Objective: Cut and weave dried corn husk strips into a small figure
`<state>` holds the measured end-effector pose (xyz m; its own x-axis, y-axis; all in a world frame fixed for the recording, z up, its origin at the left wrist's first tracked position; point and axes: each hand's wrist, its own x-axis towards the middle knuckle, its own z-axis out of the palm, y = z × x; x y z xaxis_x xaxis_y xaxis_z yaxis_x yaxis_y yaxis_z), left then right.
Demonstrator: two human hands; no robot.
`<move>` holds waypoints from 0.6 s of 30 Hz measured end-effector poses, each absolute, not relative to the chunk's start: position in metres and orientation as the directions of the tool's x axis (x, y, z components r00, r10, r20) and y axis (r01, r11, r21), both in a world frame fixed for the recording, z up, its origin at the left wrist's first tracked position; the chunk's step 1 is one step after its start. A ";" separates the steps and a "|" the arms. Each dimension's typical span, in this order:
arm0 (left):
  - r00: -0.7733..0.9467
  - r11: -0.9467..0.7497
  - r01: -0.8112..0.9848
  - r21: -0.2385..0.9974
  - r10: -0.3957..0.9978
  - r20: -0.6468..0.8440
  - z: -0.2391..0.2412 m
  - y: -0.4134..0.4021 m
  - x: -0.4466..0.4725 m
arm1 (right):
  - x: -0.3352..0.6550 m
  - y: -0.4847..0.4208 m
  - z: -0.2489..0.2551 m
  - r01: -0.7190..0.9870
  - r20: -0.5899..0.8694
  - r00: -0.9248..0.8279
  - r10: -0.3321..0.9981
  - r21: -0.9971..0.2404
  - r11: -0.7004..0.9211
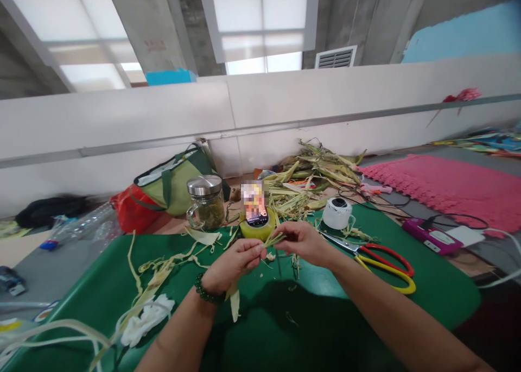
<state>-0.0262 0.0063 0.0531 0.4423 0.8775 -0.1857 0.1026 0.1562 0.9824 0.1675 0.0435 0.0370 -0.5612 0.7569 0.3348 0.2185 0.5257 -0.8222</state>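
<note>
Just above the green table covering, my left hand pinches thin, pale green strips of corn husk between thumb and fingers. The other end of the strips is pinched by my right hand, very close to the left. A pale piece of husk hangs below my left hand. Right behind both hands, a lit phone leans in a yellow-green round holder. Scissors with red and yellow handles lie open to the right. Loose husk strips are scattered to the left.
A heap of dry husks lies at the back. A glass jar with a metal lid, a white roll and a crumpled tissue surround the hands. Farther out are a green bag, a purple device with cables and a pink cloth.
</note>
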 end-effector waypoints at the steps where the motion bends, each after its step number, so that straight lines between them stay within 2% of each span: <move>1: 0.429 0.162 0.092 0.983 0.884 -0.186 0.053 0.006 -0.026 | 0.171 0.046 0.038 0.324 0.408 -0.542 0.734 -0.705 0.631; 2: 0.422 0.168 0.085 0.982 0.887 -0.188 0.053 0.006 -0.026 | 0.176 0.049 0.039 0.432 0.485 -0.522 0.701 -0.559 0.708; 4: 0.427 0.187 0.074 0.979 0.881 -0.201 0.051 0.006 -0.025 | 0.184 0.056 0.041 0.611 0.587 -0.500 0.636 -0.281 0.740; 5: 0.433 0.202 0.064 0.977 0.877 -0.210 0.050 0.007 -0.025 | 0.188 0.060 0.042 0.670 0.606 -0.500 0.619 -0.182 0.720; 7: 0.451 0.239 0.025 0.971 0.864 -0.224 0.048 0.008 -0.025 | 0.192 0.067 0.045 0.756 0.624 -0.470 0.625 -0.081 0.649; 9: 0.459 0.267 -0.040 0.963 0.861 -0.220 0.046 0.009 -0.026 | 0.195 0.071 0.047 0.836 0.678 -0.327 0.658 -0.116 0.536; 11: 0.448 0.273 -0.109 0.956 0.872 -0.198 0.046 0.010 -0.027 | 0.194 0.066 0.048 0.839 0.725 -0.146 0.673 -0.270 0.473; 12: 0.438 0.270 -0.134 0.953 0.879 -0.188 0.046 0.011 -0.028 | 0.192 0.060 0.049 0.795 0.719 -0.102 0.688 -0.357 0.490; 13: 0.426 0.268 -0.151 0.952 0.886 -0.182 0.047 0.011 -0.028 | 0.189 0.052 0.049 0.721 0.700 -0.114 0.705 -0.431 0.543; 15: 0.405 0.267 -0.161 0.950 0.896 -0.184 0.048 0.011 -0.028 | 0.177 0.034 0.047 0.540 0.578 -0.293 0.761 -0.557 0.631; 18: 0.390 0.258 -0.149 0.955 0.903 -0.183 0.049 0.010 -0.026 | 0.154 0.017 0.039 0.433 0.421 -0.461 0.781 -0.661 0.613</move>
<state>-0.0259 0.0097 0.0491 0.3895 0.9026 -0.1830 -0.1487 0.2577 0.9547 0.1544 0.0167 0.0393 -0.4611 0.7809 0.4215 0.4329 0.6126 -0.6613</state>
